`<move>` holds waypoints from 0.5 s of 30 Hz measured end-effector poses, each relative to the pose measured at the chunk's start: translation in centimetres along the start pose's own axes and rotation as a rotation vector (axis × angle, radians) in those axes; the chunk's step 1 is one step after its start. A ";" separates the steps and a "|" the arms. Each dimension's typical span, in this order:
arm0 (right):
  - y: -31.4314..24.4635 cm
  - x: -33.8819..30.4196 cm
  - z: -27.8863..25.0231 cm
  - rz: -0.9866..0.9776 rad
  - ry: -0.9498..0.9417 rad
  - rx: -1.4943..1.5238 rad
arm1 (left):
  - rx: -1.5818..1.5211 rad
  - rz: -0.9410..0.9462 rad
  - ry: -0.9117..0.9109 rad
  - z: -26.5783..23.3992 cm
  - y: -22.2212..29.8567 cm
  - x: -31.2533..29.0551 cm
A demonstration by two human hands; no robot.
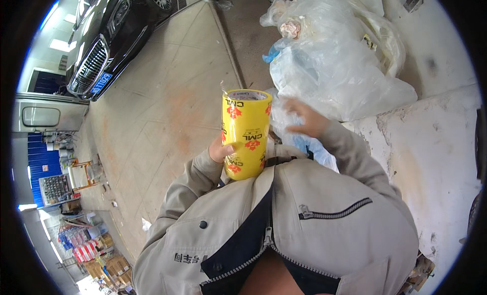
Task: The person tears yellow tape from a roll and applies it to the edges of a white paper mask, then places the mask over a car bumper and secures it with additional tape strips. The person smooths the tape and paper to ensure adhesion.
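Under bright light, edges bend and the right fingers (298, 108) blur.

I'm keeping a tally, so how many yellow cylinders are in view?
1. The yellow cylinder is held in the left hand, in front of the jacket. Others could be hidden under the heap of clear plastic; I can't see beneath it.

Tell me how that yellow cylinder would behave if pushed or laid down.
The yellow cylinder would probably roll on its side, given its round wall. Stood on end, it might tip if pushed near the top, being taller than wide. Its smooth-looking surface could be somewhat slippery.
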State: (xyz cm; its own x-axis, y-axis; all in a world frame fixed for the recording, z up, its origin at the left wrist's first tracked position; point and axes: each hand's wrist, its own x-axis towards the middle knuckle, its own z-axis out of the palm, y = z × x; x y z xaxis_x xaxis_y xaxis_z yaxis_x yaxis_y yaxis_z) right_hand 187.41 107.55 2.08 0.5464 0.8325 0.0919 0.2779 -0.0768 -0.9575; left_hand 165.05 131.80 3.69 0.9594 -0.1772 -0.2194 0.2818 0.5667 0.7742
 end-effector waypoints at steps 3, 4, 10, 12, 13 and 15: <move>-1.7 -1.2 -4.6 -0.345 0.120 -0.054 | 0.005 -0.143 -0.086 -0.7 0.1 2.3; -1.9 -1.5 -4.1 -0.350 0.211 -0.080 | 0.042 -0.223 -0.156 -0.9 0.0 3.6; -1.1 -3.6 -0.7 -0.180 0.328 0.022 | 0.179 -0.389 -0.199 -0.6 0.4 6.6; -0.6 -5.8 0.5 -0.145 0.490 0.146 | 0.360 -0.467 -0.084 -0.4 0.7 5.7; -0.4 -6.9 0.8 -0.096 0.545 0.214 | 0.347 -0.418 -0.056 -0.2 0.9 5.1; -0.1 -8.8 1.0 -0.001 0.638 0.306 | 0.412 -0.442 -0.007 0.0 1.2 4.5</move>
State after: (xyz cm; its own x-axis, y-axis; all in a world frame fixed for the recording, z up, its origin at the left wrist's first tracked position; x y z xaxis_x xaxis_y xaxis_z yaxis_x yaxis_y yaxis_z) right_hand 181.79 100.76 1.15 0.9288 0.3408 0.1456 0.0956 0.1592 -0.9826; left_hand 169.68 131.68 3.65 0.7517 -0.3313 -0.5703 0.6245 0.0795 0.7770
